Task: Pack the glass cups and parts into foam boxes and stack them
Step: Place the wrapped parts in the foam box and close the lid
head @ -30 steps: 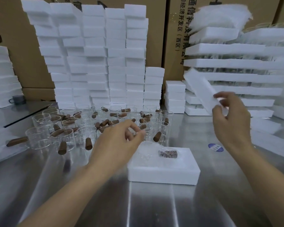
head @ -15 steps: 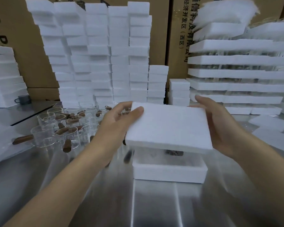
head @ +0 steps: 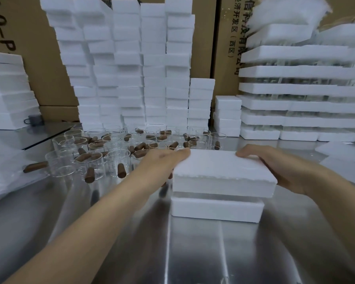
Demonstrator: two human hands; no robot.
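The foam lid (head: 223, 171) sat on the foam box (head: 216, 209) on the steel table (head: 131, 242). The left hand (head: 160, 162) and right hand (head: 275, 167) clasped its two ends. Glass cups (head: 86, 162) crowded just left, and foam stacks (head: 131, 64) stood behind.

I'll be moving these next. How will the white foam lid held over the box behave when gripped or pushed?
The foam lid probably feels stiff yet light: both hands hold it flat by its ends without sag. Its crumbly front edge suggests a hard grip could dent or chip it.
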